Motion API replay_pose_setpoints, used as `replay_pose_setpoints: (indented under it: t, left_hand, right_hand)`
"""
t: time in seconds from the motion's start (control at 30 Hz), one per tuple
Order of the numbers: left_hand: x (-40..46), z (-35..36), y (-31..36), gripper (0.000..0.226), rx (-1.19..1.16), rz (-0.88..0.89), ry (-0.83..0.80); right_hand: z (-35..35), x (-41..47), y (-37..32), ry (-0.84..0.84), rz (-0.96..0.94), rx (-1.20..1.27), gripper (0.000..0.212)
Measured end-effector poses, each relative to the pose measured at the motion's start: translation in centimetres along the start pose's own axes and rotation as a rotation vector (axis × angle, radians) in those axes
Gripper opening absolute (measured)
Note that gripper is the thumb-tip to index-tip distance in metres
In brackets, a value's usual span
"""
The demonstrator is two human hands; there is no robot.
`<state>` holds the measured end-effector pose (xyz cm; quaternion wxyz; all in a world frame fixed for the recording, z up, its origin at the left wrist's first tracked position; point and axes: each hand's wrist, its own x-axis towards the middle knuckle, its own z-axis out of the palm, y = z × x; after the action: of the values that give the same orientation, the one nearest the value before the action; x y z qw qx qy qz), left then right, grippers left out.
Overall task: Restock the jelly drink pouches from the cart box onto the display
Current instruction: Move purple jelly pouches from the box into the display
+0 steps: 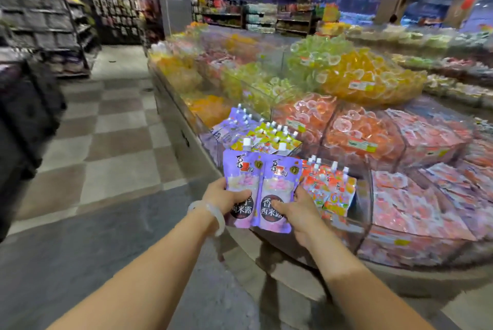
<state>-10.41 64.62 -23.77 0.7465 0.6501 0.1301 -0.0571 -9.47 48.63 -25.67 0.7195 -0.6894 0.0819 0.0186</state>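
Nearest, at lower centre of the frame: left hand (226, 196), a pale bangle (213, 216) on its wrist, gripping the left purple pouch (241, 188) by its lower edge, thumb across the front; right hand (296, 209) pinching the right purple pouch (278, 190) the same way. Both pouches upright, side by side and touching, long axis vertical, white spout caps up, printed faces toward the camera, held just in front of the display (362, 225) rim. Just beyond, right of centre: orange pouches (330, 188) standing spout-up in a clear bin. Further up, centre frame: yellow pouches (274, 137) and more purple pouches (234, 126), also spout-up, probably the target row. Beyond that, heaps of jelly cups (354, 76) in orange, yellow and green. Cart box not in view. Likely risks: slack pouches held only at the bottom folding over and slipping from the pinch; reaching across the orange row and toppling it; dropping the purple pair into the wrong flavour's bin.
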Motion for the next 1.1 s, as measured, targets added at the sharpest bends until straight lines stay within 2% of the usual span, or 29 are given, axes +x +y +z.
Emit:
replay_pose_setpoints:
  t: [0.17,0.4,0.63,0.83,0.97,1.1]
  left_hand:
    - [8.8,-4.3,3.0,0.018,-0.021,0.006,0.084]
    - [22.9,-7.1,10.6,0.024,0.011,0.052,0.134]
    - [34.0,-8.0,13.6,0.027,0.050,0.079,0.121]
    - [44.4,-9.1,15.0,0.028,0.057,0.069,0.008]
    - [52.6,-9.7,15.8,0.021,0.109,0.052,-0.143]
    - [60.4,-10.0,15.2,0.029,0.307,0.010,-0.293]
  right_hand:
    - [6.6,9.5,-1.0,-0.106,0.000,0.019,0.044]
    - [13.0,24.4,-6.2,-0.167,-0.040,-0.017,0.046]
    - [16.1,34.7,-7.4,-0.173,-0.049,-0.011,0.040]
    - [18.9,43.1,-6.7,-0.003,-0.044,-0.106,0.042]
    - [21.2,48.3,-6.1,0.187,-0.026,-0.158,0.039]
    - [23.6,52.0,-4.4,0.359,0.071,-0.106,0.041]
